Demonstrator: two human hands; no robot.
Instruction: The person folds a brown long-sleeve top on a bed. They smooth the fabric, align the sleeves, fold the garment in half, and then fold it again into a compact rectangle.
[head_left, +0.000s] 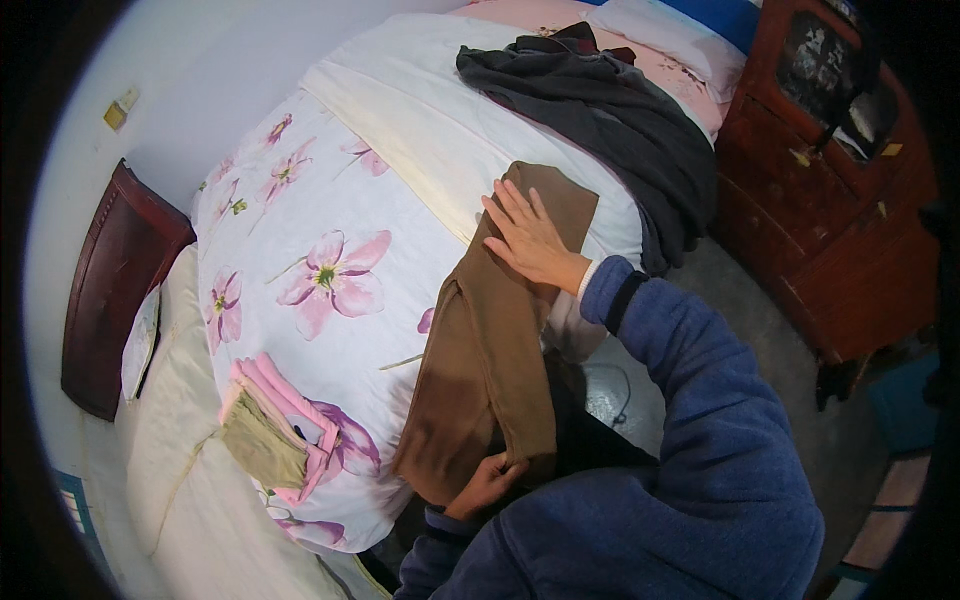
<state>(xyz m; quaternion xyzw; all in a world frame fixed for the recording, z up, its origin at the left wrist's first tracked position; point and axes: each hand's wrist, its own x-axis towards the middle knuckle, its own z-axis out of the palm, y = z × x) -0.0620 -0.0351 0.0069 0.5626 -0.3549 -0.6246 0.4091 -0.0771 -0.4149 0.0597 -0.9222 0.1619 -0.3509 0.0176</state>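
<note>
A brown garment (487, 322), apparently trousers, lies lengthwise on the near edge of a bed and hangs toward my lap. My right hand (529, 236) rests palm down on its far part, fingers spread, holding nothing. At the near end, my left hand (486, 484) pinches the garment's edge between thumb and fingers. Beneath it is a white bed cover (262, 315) with printed pink and purple flowers. To the left, a small stack of folded clothes (279, 431) sits on the cover, pink pieces with an olive one on top.
A dark grey garment or blanket (600, 120) lies heaped across the bed's far right. Behind it is a white pillow (667, 34). A reddish-brown wooden cabinet (832, 225) stands at right, beyond a strip of grey floor (757, 300). A dark red headboard (120, 285) leans at left.
</note>
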